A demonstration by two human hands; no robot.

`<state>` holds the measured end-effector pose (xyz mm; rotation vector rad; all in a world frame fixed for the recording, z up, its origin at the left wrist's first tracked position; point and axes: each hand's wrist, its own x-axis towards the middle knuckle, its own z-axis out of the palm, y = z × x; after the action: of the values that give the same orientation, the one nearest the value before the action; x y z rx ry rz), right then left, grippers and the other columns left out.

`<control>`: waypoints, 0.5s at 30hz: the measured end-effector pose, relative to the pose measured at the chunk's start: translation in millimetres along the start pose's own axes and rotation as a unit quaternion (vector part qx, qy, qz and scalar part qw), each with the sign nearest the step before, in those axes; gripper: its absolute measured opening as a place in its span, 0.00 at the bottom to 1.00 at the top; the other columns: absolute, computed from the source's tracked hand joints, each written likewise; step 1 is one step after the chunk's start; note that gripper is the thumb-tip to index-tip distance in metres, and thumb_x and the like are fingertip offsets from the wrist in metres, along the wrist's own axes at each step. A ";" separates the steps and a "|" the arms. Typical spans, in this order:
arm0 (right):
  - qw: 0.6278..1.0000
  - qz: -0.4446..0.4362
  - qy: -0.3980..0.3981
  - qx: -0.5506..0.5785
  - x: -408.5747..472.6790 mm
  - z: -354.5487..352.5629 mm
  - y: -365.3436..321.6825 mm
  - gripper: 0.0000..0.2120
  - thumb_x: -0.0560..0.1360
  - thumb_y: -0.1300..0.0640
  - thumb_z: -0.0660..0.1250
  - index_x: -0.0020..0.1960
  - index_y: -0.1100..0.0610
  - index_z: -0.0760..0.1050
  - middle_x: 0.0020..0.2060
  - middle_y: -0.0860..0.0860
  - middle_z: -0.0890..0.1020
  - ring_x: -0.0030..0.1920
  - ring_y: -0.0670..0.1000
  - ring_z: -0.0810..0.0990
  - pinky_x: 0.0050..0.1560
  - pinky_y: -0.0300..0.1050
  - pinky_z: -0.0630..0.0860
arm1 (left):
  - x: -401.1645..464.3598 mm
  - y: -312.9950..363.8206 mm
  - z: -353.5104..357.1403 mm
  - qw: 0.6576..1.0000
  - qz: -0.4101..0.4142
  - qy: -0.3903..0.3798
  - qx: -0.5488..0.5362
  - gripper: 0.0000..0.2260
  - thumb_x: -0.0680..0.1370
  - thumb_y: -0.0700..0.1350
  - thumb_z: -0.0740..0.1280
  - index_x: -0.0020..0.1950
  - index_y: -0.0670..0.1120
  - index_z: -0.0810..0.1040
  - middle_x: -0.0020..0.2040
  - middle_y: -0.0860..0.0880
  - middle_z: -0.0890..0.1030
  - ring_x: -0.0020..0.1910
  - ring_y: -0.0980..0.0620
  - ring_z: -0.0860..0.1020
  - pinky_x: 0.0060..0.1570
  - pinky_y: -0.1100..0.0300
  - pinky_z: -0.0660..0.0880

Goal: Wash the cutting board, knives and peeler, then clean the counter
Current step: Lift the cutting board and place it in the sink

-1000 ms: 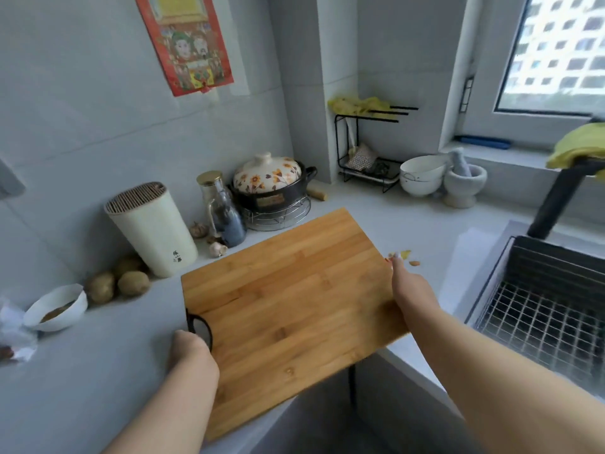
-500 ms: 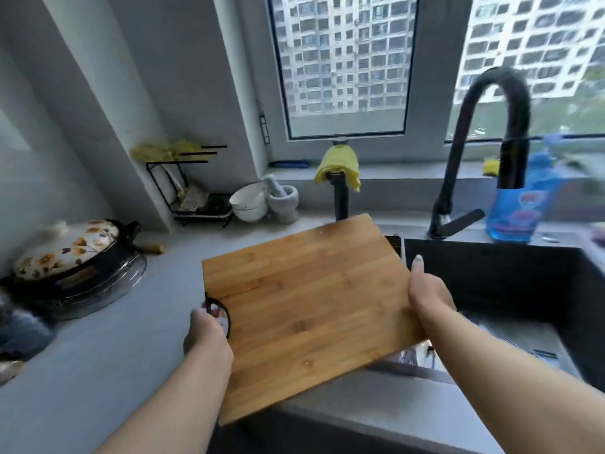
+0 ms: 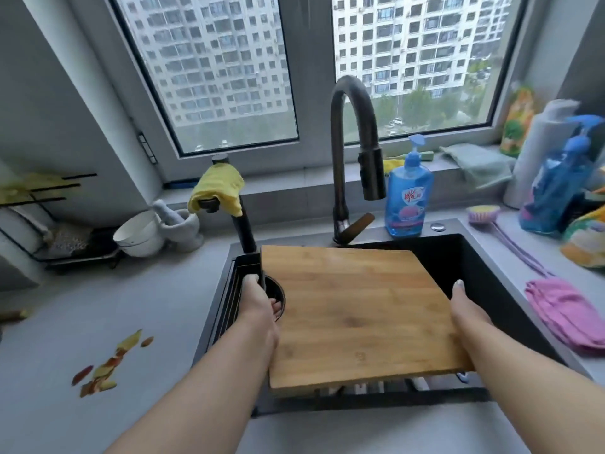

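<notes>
Bamboo cutting board (image 3: pixel 360 309) hangs level over the black sink (image 3: pixel 471 257), held by a person at both short edges, a grip that in all likelihood keeps the wide slab steady while it is brought under the tap (image 3: pixel 352 152), which arches just behind the sink. On the sink's left side, the left hand (image 3: pixel 258 306) is wrapped round the board's edge with a fingertip showing through the round handle hole; on the sink's right side, the right hand (image 3: pixel 466 309) clamps the opposite edge, thumb laid flat along the top, while the remaining fingers are hidden beneath the wood and their spread cannot be told. No water runs from the tap. Inside the sink a dark slatted rack sits along the left wall, and pale shapes show below the board's near edge, too blurred to name. Behind the sink stands a blue pump bottle of dish soap (image 3: pixel 408 194), just right of the tap. Left of the sink a white bowl (image 3: pixel 137 232) tips against a stone mortar holding its pestle. Peel scraps (image 3: pixel 104 365) litter the grey counter (image 3: pixel 98 306) left of the sink, the part of the job judged to come last; a pink cloth (image 3: pixel 569 312) lies folded to the sink's right, within reach for that wipe-down.
</notes>
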<state>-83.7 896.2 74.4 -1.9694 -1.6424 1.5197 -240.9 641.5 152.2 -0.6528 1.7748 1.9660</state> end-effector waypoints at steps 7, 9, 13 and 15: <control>0.999 0.036 0.012 0.017 65.7 -28.7 11.2 0.45 0.74 0.27 0.48 0.72 0.64 0.65 0.69 0.63 0.69 0.67 0.64 0.69 0.67 0.58 0.64 | 18.2 -36.1 66.3 0.996 -0.063 -0.050 0.041 0.19 0.79 0.55 0.58 0.56 0.40 0.71 0.51 0.41 0.75 0.52 0.44 0.77 0.50 0.51 0.76; 0.999 0.046 0.014 0.020 81.8 -33.1 14.6 0.44 0.74 0.28 0.48 0.72 0.65 0.65 0.69 0.64 0.69 0.68 0.64 0.69 0.68 0.59 0.63 | 23.6 -46.1 81.1 0.995 -0.057 -0.057 0.063 0.14 0.80 0.53 0.57 0.54 0.43 0.70 0.52 0.41 0.74 0.52 0.44 0.77 0.53 0.54 0.74; 0.997 0.065 -0.001 0.030 106.8 -33.5 25.4 0.43 0.75 0.29 0.50 0.72 0.65 0.65 0.70 0.64 0.68 0.69 0.64 0.67 0.70 0.58 0.62 | 32.9 -58.0 101.6 0.987 -0.026 -0.102 0.122 0.14 0.80 0.52 0.57 0.53 0.44 0.77 0.48 0.44 0.79 0.42 0.49 0.77 0.46 0.58 0.77; 0.996 0.073 -0.027 0.042 117.0 -31.5 32.0 0.42 0.76 0.30 0.50 0.73 0.64 0.64 0.71 0.63 0.66 0.70 0.62 0.66 0.71 0.58 0.61 | 48.4 -66.6 105.7 0.982 -0.020 -0.123 0.145 0.20 0.81 0.55 0.57 0.68 0.45 0.73 0.63 0.43 0.76 0.51 0.47 0.77 0.61 0.52 0.73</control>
<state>-53.3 992.3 -0.1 -2.0604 -1.4557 1.6782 -248.1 753.1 78.5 -0.3311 1.8260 1.6341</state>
